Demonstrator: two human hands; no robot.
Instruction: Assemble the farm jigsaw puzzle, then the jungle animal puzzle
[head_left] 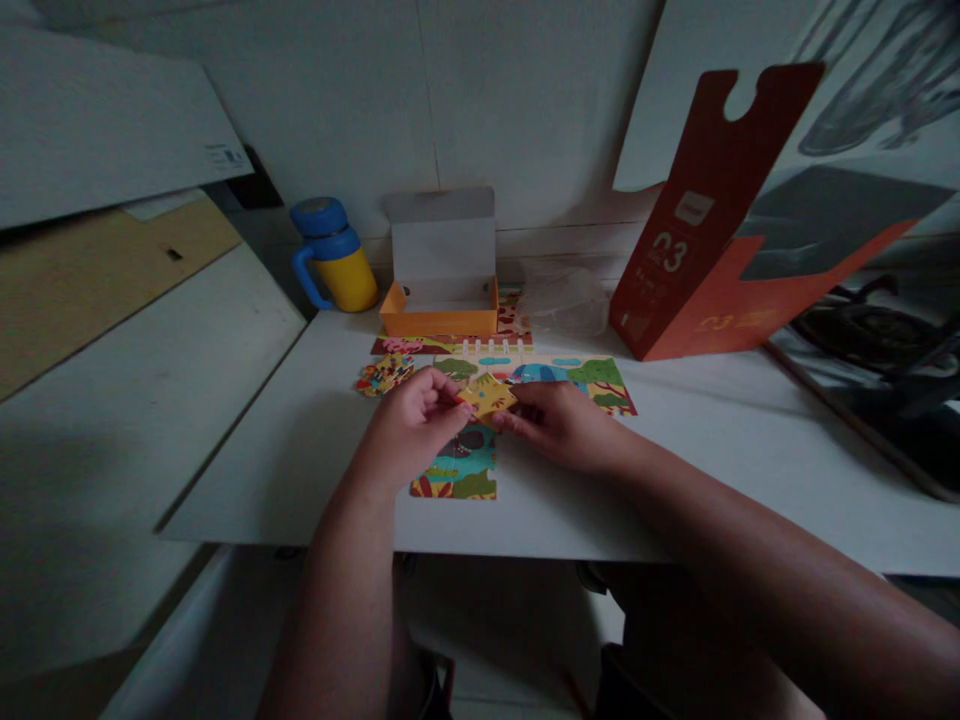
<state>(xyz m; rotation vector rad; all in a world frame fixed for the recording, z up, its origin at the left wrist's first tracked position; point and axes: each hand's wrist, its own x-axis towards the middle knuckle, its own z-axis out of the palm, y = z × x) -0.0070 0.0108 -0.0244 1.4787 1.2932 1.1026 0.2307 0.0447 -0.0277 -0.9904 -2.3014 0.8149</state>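
Between my two hands is a yellow jigsaw puzzle piece with small leaf prints, raised over the worktop. My left hand pinches its left edge, and my right hand grips the right edge. Under and behind them lies a partly joined puzzle showing green trees and a blue animal. One joined section with teal water reaches toward the front edge. To the left of my left hand sits a small heap of loose puzzle pieces. My hands cover part of the picture.
At the back stand an open orange box, a blue and yellow jug and a crumpled clear plastic bag. A tall red-orange carton rises at back right, near a gas stove. The white worktop ends before my lap.
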